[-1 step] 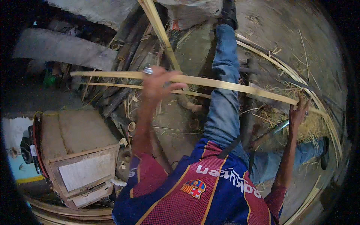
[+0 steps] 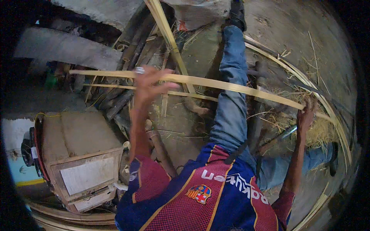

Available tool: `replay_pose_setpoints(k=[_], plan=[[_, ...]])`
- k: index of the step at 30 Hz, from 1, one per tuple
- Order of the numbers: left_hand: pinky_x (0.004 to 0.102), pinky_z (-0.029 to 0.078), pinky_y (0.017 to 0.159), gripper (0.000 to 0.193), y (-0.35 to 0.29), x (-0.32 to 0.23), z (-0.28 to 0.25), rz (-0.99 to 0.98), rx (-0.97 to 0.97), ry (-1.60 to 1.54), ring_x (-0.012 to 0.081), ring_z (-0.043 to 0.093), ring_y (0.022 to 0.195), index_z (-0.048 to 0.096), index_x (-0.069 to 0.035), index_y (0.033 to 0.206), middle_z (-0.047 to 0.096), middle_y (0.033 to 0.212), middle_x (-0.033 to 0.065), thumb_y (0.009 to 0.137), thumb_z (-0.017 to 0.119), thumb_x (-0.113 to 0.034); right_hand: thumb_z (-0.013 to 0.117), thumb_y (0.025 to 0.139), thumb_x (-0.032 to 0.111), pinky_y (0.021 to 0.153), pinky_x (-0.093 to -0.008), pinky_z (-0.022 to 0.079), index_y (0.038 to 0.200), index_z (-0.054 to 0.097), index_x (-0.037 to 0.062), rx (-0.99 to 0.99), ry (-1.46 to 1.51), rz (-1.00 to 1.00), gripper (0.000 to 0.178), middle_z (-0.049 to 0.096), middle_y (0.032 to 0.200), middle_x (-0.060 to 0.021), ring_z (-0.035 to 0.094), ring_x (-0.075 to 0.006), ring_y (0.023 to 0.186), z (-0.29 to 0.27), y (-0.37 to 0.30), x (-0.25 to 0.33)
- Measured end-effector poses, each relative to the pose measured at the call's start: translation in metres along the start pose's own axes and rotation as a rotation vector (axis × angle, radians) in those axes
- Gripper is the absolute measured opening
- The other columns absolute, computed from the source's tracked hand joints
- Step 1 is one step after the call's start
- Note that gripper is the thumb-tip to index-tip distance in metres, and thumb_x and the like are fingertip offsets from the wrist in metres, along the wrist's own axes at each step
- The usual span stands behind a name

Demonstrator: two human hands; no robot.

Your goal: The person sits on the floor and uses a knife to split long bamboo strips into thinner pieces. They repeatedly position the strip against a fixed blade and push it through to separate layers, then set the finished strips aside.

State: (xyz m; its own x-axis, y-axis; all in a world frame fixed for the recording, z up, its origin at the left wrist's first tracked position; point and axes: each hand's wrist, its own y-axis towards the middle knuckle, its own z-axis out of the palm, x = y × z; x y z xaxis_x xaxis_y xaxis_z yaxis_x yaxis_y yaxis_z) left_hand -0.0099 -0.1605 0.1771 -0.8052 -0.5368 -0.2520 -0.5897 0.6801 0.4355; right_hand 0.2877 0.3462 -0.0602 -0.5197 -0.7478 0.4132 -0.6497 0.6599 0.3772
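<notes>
Smooth wooden strip point(image 2: 208, 81), matt denim trousers point(image 2: 232, 111)

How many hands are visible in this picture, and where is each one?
2: the left hand at the long pale strip, left of the leg it crosses, and the right hand at the strip too, right of that leg.

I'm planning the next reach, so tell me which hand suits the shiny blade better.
Probably the right hand: it holds the strip close to the blade. The left hand is farther away, across the forward leg.
</notes>
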Motion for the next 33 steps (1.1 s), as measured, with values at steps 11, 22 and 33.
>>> replay_pose_setpoints(k=[11,22,33], plan=[[0.0477,0.044,0.101,0.07,-0.13,0.085,0.115,-1.081,-0.834,-1.335,0.0297,0.051,0.118,0.039,-0.014,0.143,0.047,0.137,0.0077,0.096,0.04,-0.065,0.065,0.085,0.022,0.106,-0.0467,0.035,0.128,0.058,0.0154,0.537,0.44,-0.694,0.043,0.065,0.115,-0.0074,0.06,-0.0247,0.112,0.05,-0.048,0.356],[0.064,0.042,0.099,0.045,-0.101,0.01,0.212,-1.416,-0.136,-1.926,0.0293,0.055,0.116,0.048,-0.011,0.127,0.052,0.129,0.0073,0.094,0.062,-0.038,0.062,0.092,0.04,0.113,-0.0499,0.025,0.12,0.063,0.0141,0.294,-0.178,-0.19,0.038,0.06,0.128,-0.008,0.047,-0.0289,0.131,0.006,-0.034,0.183],[0.0481,0.057,0.09,0.038,-0.102,0.052,0.153,-1.002,-0.53,-1.38,0.0256,0.055,0.108,0.046,-0.011,0.128,0.054,0.118,0.0102,0.096,0.063,-0.019,0.061,0.092,0.044,0.104,-0.0497,0.034,0.11,0.068,0.0128,0.22,0.147,-0.144,0.037,0.057,0.087,-0.0089,0.058,-0.0276,0.089,0.036,-0.042,0.163]])
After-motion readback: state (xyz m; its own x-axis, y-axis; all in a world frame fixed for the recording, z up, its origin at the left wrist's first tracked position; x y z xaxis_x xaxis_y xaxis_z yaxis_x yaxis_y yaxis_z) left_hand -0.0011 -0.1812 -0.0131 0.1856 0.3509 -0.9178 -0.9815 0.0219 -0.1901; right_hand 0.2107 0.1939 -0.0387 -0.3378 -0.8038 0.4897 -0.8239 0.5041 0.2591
